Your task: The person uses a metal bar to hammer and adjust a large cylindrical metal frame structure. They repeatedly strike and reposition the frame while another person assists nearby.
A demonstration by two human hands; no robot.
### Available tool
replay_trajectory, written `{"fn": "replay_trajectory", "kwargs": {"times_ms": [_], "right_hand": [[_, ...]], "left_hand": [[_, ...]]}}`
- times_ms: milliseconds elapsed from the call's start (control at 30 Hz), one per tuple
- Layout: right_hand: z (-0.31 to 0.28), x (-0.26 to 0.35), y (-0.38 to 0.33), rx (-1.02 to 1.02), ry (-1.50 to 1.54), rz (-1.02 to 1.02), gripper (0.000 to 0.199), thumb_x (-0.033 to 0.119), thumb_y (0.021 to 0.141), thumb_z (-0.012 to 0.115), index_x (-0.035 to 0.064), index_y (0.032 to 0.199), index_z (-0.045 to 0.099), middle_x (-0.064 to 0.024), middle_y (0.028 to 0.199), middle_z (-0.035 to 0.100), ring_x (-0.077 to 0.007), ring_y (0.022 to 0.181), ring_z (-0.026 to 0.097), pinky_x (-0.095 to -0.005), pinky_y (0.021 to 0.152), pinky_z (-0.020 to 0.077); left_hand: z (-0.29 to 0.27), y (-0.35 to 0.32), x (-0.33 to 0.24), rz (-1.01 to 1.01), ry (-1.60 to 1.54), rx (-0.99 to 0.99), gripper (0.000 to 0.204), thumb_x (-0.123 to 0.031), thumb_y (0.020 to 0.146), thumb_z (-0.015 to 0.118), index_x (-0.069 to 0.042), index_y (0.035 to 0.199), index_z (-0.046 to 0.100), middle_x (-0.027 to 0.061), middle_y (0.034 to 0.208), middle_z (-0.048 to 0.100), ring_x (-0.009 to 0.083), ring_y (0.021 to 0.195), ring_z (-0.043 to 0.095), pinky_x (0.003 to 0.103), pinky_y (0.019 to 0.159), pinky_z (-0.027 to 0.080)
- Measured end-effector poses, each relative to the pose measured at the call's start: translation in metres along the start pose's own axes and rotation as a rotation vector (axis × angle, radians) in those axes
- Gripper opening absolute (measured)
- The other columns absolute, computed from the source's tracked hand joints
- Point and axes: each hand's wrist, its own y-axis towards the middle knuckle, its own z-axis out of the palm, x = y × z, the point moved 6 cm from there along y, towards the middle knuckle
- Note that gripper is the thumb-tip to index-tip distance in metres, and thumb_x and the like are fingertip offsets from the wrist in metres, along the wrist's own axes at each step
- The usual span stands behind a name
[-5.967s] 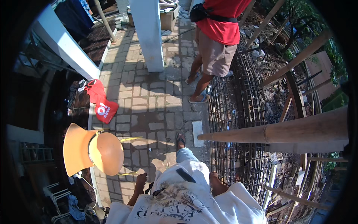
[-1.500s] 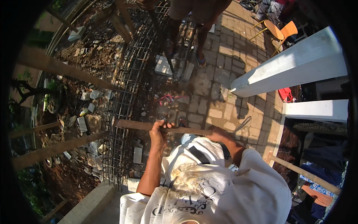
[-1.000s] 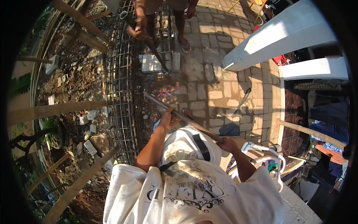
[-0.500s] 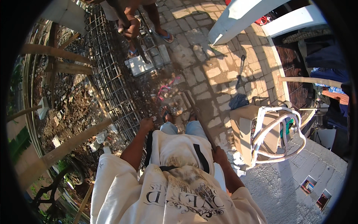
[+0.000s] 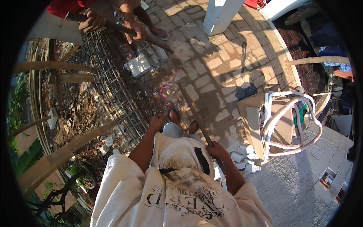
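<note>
My right hand (image 5: 216, 149) is closed around a long dark bar (image 5: 192, 112) that slants up and left from my right side, its far end over the paving. My left hand (image 5: 157, 122) is curled into a fist by my left knee, close to the edge of the rebar cage (image 5: 113, 85), with nothing seen in it. My sandalled feet (image 5: 172, 112) stand on the paving between cage and bar. At the top, another person's two hands (image 5: 113, 25) grip a second long bar (image 5: 155, 41) over the cage.
A long rebar cage lies along a rubble-filled trench with wooden poles (image 5: 72, 145) across it. A grey block (image 5: 140, 65) sits beside the cage. A white pillar (image 5: 219, 15) stands at the back. At right, a coiled white hose (image 5: 293, 125) lies on boxes.
A second ago both my hands held the bar in front of me. Now only my right hand holds it, at my right side, and the view has swung round.
</note>
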Motion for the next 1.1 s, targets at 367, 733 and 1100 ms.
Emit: {"fn": "replay_trajectory", "kwargs": {"times_ms": [367, 733, 1100], "right_hand": [[0.006, 0.002, 0.030, -0.243, -0.256, -0.250, 0.055, 0.046, 0.088, 0.055, -0.0075, 0.102, 0.058, -0.0292, 0.091, 0.066, -0.0457, 0.088, 0.065, -0.0499, 0.080, 0.0503], [0.020, 0.065, 0.108, -0.348, -0.342, -0.335, 0.031, 0.027, 0.091, 0.054, 0.0003, 0.107, 0.050, -0.0289, 0.090, 0.065, -0.0474, 0.083, 0.064, -0.0559, 0.075, 0.0502], [0.067, 0.060, 0.261, -0.452, -0.233, -0.410, 0.040, 0.022, 0.091, 0.055, 0.0041, 0.124, 0.043, -0.0281, 0.096, 0.061, -0.0470, 0.078, 0.063, -0.0543, 0.066, 0.0510]], "left_hand": [[0.078, -0.026, -0.021, 0.151, -0.019, 0.263, 0.042, -0.041, 0.093, 0.057, -0.001, 0.084, 0.064, 0.0059, 0.077, 0.063, 0.0151, 0.072, 0.060, 0.034, 0.061, 0.046], [0.196, 0.094, 0.028, -0.422, -0.475, 0.206, 0.059, -0.056, 0.091, 0.056, -0.002, 0.117, 0.059, 0.0133, 0.099, 0.065, 0.0243, 0.087, 0.064, 0.040, 0.071, 0.054], [0.211, 0.283, 0.063, -0.230, -0.148, -0.032, 0.069, -0.052, 0.097, 0.046, 0.001, 0.141, 0.036, 0.0206, 0.121, 0.054, 0.0346, 0.108, 0.055, 0.046, 0.090, 0.049]]}}
